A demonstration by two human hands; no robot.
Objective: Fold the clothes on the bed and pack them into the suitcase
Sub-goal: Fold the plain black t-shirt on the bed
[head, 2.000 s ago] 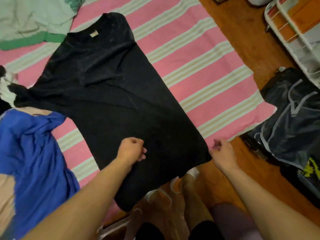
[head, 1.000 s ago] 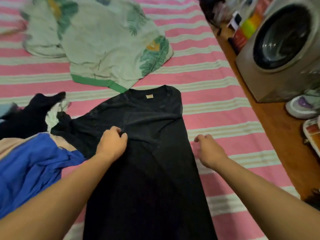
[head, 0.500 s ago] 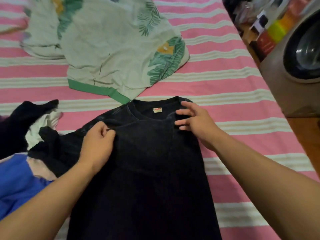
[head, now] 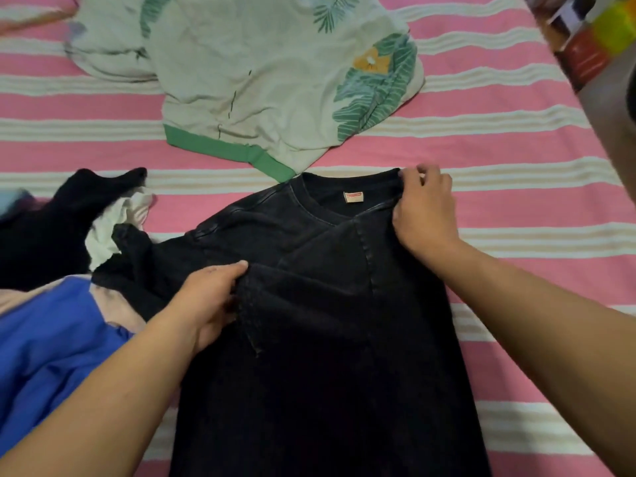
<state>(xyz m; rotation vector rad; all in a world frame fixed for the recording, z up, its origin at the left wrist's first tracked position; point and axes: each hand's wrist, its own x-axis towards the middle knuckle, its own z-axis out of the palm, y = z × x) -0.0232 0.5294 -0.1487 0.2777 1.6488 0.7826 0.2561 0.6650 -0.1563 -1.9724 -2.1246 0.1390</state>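
Striped bed (head: 516, 149): left hand (head: 210, 301), right hand (head: 425, 208) pinching black shirt (head: 327, 339).

Striped bed (head: 516, 139) (pink, cream): black shirt (head: 327, 373), leaf-print top (head: 261, 91), clothes heap (head: 51, 304).

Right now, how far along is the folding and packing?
Early. The black shirt has its right sleeve folded in; the left hand grips that sleeve and the right hand pinches the shoulder. The leaf-print top and blue garment lie unfolded. No suitcase in view.

Colourful boxes (head: 592, 39) stand blurred beyond the bed's far right edge.
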